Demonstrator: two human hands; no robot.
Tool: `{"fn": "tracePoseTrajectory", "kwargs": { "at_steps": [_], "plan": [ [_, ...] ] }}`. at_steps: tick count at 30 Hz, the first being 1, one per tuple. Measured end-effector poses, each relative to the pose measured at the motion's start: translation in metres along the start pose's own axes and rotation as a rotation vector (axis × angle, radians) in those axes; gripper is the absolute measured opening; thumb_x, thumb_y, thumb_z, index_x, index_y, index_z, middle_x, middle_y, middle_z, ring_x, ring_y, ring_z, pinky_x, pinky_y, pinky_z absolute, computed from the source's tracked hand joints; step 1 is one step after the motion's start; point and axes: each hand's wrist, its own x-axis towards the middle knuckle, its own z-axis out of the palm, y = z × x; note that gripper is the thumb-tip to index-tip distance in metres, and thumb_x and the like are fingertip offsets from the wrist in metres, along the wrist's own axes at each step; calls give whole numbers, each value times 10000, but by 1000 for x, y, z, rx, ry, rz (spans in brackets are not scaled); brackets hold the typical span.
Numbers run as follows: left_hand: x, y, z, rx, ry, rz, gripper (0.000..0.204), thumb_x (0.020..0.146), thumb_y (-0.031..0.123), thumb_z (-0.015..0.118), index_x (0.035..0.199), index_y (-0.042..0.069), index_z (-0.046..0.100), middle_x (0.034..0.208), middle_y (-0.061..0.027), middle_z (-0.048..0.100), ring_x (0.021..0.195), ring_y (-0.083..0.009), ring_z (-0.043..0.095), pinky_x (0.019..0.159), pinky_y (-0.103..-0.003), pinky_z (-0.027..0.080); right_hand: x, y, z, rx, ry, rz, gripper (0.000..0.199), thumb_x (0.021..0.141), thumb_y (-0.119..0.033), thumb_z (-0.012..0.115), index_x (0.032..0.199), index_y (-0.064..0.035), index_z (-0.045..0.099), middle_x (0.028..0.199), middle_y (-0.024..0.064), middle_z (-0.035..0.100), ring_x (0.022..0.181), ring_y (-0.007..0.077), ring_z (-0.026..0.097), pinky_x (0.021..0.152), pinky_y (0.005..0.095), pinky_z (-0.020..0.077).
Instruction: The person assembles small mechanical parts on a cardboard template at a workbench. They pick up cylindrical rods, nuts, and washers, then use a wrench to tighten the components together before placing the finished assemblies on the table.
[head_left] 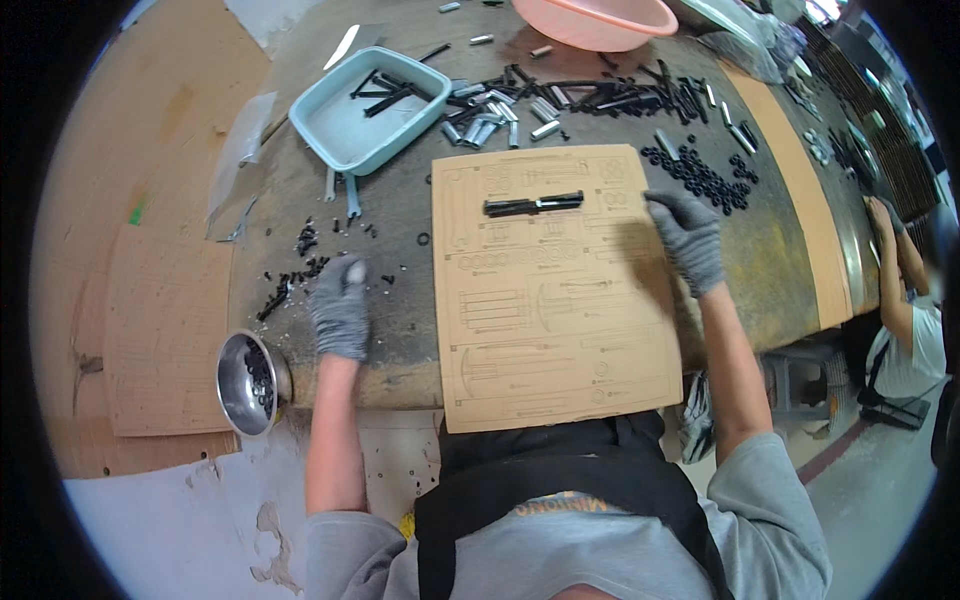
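Both my hands wear grey knitted gloves. My left hand [340,308] is closed over the tabletop beside small black screws [305,275]; what its fingers hold, if anything, is hidden. My right hand [688,240] is at the right edge of a cardboard sheet [560,350] printed with line drawings of parts. Its fingers are drawn together, and I cannot make out what is between them. Near the top of the sheet lie black bolt-like rods [533,204], side by side. Just beyond my right hand is a spread of black nuts [700,178].
A light blue basin [375,145] with black bolts stands at the far left. Silver sleeves [490,115] and black bolts [630,97] lie behind the sheet. A steel bowl [238,385], wrenches [352,195] and a pink basin [600,22] are around. Another person [910,330] sits far right.
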Motion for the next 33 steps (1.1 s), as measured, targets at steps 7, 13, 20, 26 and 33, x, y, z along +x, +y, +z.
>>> {"fn": "tracePoseTrajectory", "kwargs": {
  "at_steps": [7, 13, 20, 26, 33],
  "plan": [
    [-20, 129, 122, -145, -267, 393, 240, 917, 217, 547, 1069, 48, 626, 941, -145, 655, 839, -278, 635, 768, -372, 500, -1, -38, 53, 0, -397, -96, 189, 836, -172, 649, 985, -58, 674, 883, 130, 660, 787, 290, 639, 738, 362, 522],
    [-24, 105, 105, -330, -359, 174, 248, 924, 165, 547, 1124, 41, 624, 944, -142, 667, 765, -228, 630, 718, -335, 518, -20, -19, 42, 19, -413, -75, 186, 832, -185, 650, 978, -74, 678, 881, 131, 655, 799, 302, 635, 748, 376, 519],
    [-10, 125, 82, -3, -515, 228, 254, 863, 197, 615, 1066, 48, 649, 982, -146, 646, 946, -291, 624, 869, -372, 484, -10, -41, 47, -170, -421, -46, 174, 820, -201, 655, 952, -89, 671, 888, 121, 649, 811, 302, 633, 755, 378, 514],
    [24, 132, 100, 55, -575, 349, 240, 844, 226, 636, 1029, 75, 661, 960, -130, 651, 909, -287, 630, 829, -377, 490, -1, -38, 49, -241, -485, -86, 184, 799, -208, 690, 948, -100, 681, 842, 107, 649, 763, 279, 639, 719, 362, 521],
    [43, 141, 114, 145, -726, 544, 110, 821, 154, 621, 909, 94, 650, 894, -105, 639, 853, -300, 616, 785, -398, 488, 1, -38, 56, -383, -511, -112, 125, 818, -187, 646, 919, -113, 652, 878, 105, 651, 811, 299, 636, 739, 388, 514]
  ]
}}
